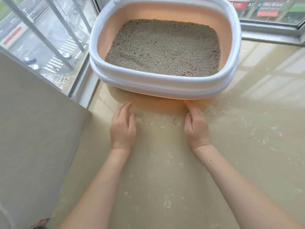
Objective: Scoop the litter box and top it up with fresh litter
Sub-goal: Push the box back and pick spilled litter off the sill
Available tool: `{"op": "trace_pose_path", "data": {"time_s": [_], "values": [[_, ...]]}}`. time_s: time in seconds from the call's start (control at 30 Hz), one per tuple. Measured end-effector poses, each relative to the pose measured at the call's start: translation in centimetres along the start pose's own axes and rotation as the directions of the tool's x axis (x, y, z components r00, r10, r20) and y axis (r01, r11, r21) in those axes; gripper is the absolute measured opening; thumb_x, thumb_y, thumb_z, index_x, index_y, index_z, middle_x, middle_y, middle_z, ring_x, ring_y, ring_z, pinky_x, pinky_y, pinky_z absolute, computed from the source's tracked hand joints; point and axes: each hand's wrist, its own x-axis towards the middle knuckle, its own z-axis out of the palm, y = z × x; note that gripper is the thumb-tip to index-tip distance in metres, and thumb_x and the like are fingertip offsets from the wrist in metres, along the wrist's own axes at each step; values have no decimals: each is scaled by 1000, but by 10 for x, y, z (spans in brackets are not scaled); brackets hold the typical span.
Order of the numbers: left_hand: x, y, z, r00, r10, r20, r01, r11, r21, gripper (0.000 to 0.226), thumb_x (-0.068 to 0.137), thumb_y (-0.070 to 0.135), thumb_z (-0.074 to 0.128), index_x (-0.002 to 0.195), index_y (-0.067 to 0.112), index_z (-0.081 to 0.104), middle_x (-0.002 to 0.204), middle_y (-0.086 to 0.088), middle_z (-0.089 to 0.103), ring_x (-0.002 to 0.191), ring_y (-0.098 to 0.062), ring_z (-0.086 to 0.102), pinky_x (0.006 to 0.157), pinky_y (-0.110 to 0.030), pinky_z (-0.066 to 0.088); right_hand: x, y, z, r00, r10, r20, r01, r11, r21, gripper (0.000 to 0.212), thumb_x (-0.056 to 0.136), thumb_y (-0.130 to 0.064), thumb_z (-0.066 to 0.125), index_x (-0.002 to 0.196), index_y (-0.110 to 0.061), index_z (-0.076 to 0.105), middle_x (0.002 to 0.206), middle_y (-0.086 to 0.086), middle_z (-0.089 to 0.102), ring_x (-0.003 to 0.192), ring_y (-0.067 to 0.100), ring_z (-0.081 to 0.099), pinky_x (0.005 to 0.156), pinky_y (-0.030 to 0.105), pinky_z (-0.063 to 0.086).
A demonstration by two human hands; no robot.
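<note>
Litter box on the floor just beyond two empty, outstretched hands

The litter box [165, 47], white-rimmed with peach inner walls and a level bed of grey litter [163, 48], sits in the corner by the windows [41, 38]; the left hand [123, 128] hovers over the floor [165, 179] near its front left edge, not touching it, fingers straight and close together, while the right hand [195, 126] reaches with straight fingers, tips at the box's lower front edge, though contact is unclear; both forearms stretch forward, palms facing inward, with scattered litter grains [148, 119] between the hands
</note>
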Motion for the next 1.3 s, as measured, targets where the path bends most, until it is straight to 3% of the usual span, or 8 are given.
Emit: {"op": "trace_pose_path", "data": {"time_s": [0.1, 0.23, 0.4, 0.57, 0.7, 0.83, 1.03, 1.3], "values": [[17, -20, -6, 995, -95, -1, 95, 995, 35, 47, 94, 22, 35, 134, 5, 53, 137, -7, 53, 129, -21, 46, 109, -30, 33, 6, 13, -5, 1000, 9, -29, -11, 998, -69, 50, 88, -13, 31, 131, -4, 55, 125, 15, 59, 114, 27, 51, 94, 16, 33], [34, -25, 2, 988, -146, 42, 144, 988, 60, 54, 92, 27, 30, 137, 5, 49, 142, -8, 48, 133, -23, 41, 110, -30, 29, 11, 9, 11, 998, 43, -56, -49, 992, -113, 47, 88, -10, 32, 127, -1, 57, 128, 16, 57, 116, 32, 52, 94, 23, 34], [38, -2, 24, 987, -62, 146, 68, 997, -38, 51, 93, 26, 30, 133, 7, 54, 136, -8, 54, 128, -23, 46, 102, -21, 29, 11, -2, 26, 990, 90, -104, -101, 990, -100, 49, 89, -11, 30, 128, 2, 56, 130, 18, 54, 120, 30, 49, 101, 18, 28], [22, 17, 43, 981, 8, 193, 14, 994, -112, 50, 94, 31, 31, 127, 6, 60, 130, -9, 60, 123, -23, 52, 100, -22, 32, 1, -19, 45, 1000, -11, -14, 10, 994, -105, 58, 87, -24, 24, 124, 4, 59, 132, 18, 56, 125, 31, 51, 104, 21, 28], [8, 33, 55, 970, 54, 237, 1, 974, -228, 58, 90, 39, 27, 126, 9, 61, 124, -7, 63, 116, -20, 55, 97, -27, 41, 8, -38, 57, 1000, -3, 21, 2, 998, 59, 52, 89, -24, 30, 124, 1, 57, 124, 17, 61, 112, 26, 54, 92, 8, 31], [2, 45, 61, 983, -61, 170, 131, 890, -436, 51, 89, 34, 34, 123, 7, 62, 120, -5, 64, 111, -14, 56, 96, -23, 42, 9, -45, 58, 998, 65, 13, -66, 977, 204, 55, 86, -36, 29, 123, -7, 57, 116, 10, 65, 102, 20, 58, 82, 16, 39], [-2, 48, 47, 953, -259, 158, 297, 694, -655, 42, 91, 23, 38, 120, 3, 62, 118, -4, 65, 111, -9, 58, 98, -25, 44, 5, -39, 57, 998, 42, 40, -53, 934, 353, 36, 96, -7, 34, 124, -6, 58, 119, 5, 63, 111, 13, 60, 99, 22, 44], [8, 6, 20, 970, -236, 51, 232, 854, -466, 44, 95, 24, 35, 126, 5, 59, 125, -3, 62, 118, -9, 54, 104, -26, 41, 38, -14, 41, 947, -210, 244, 179, 974, 141, 38, 91, -3, 39, 119, -2, 64, 121, 8, 65, 113, 10, 54, 101, 10, 34]]}}
